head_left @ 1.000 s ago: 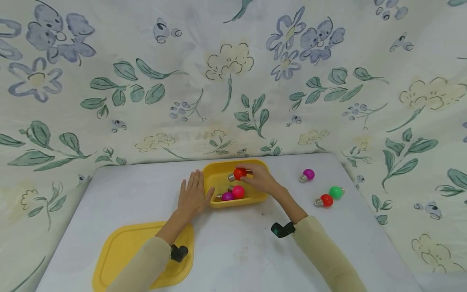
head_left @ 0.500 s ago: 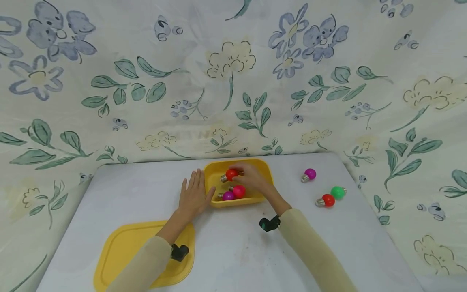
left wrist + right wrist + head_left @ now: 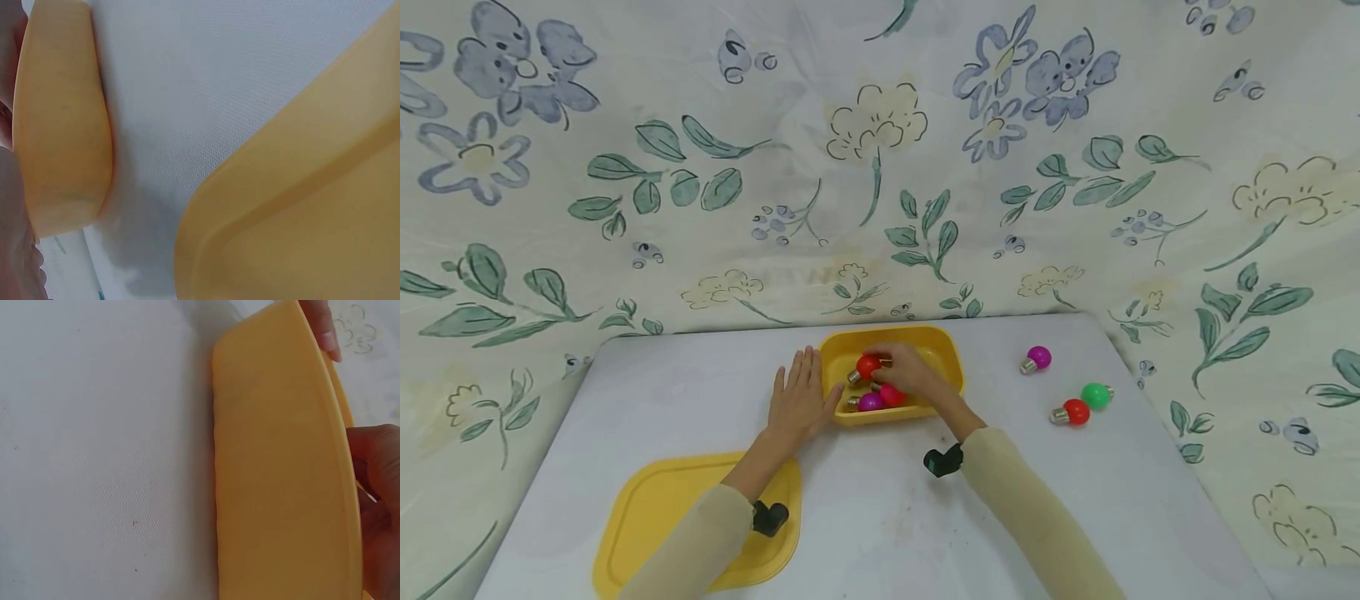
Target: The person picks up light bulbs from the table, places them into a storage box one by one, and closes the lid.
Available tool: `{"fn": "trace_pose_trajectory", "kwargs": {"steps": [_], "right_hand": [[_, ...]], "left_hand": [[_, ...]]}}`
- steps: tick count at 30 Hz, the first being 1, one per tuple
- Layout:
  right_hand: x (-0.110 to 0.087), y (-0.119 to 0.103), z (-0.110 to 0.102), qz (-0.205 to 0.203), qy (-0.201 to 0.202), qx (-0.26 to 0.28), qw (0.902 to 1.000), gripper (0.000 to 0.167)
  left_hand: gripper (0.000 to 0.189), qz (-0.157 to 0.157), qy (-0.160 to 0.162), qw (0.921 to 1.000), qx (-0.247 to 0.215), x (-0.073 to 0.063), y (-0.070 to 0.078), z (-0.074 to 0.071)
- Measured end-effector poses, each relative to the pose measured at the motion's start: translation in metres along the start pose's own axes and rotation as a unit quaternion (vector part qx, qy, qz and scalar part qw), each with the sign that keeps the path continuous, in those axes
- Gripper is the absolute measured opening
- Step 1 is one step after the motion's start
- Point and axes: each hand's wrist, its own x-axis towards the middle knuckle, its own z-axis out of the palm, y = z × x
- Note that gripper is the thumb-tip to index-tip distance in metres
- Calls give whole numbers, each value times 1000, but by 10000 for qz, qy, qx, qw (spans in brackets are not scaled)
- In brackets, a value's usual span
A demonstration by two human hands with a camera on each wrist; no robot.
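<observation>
My right hand (image 3: 904, 369) is inside the yellow container (image 3: 928, 337), pinching a red light bulb (image 3: 868, 366) whose metal base points to the lower left. Below it in the container lie a purple bulb (image 3: 871, 402) and a pink bulb (image 3: 891, 395), the pink one partly covered by the hand. With fingers straight, my left hand (image 3: 797, 404) rests against the container's left side. In the right wrist view the container's wall (image 3: 281, 456) hides the bulbs, and part of the right hand (image 3: 381, 487) shows beyond it.
Right of the container, a purple bulb (image 3: 1038, 358), a green bulb (image 3: 1097, 396) and another red bulb (image 3: 1076, 412) lie on the white table (image 3: 910, 517). A yellow lid (image 3: 647, 517) lies at the front left, under the left forearm. Floral cloth (image 3: 880, 208) hangs behind.
The right hand has moved left and slightly down within the container, carrying the red bulb close to the pink and purple ones. The left hand has stayed at the container's side.
</observation>
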Motion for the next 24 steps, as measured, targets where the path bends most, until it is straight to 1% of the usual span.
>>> {"fn": "trace_pose_trajectory", "kwargs": {"steps": [3,7,13,16,21,24], "right_hand": [[2,2,2,38,5,7,10000,41],[3,3,5,-30,-17,53,10000,40],[3,-1,8,-18,-112,115,9999,39],[4,-2,9,-2,-130,82,9999,40],[6,-1,10,-54,-150,2,9999,40],[6,0,11,-62,-168,-24,9998,40]], "left_hand": [[80,-11,-7,10000,-9,0,1,-1],[80,-27,-48,10000,-37,0,2,-2],[79,-14,-46,10000,46,-2,3,-3],[78,-5,-16,10000,38,-2,3,-4],[79,-44,-93,9999,61,-2,3,-4],[79,-40,-79,9999,53,-2,3,-3]]}}
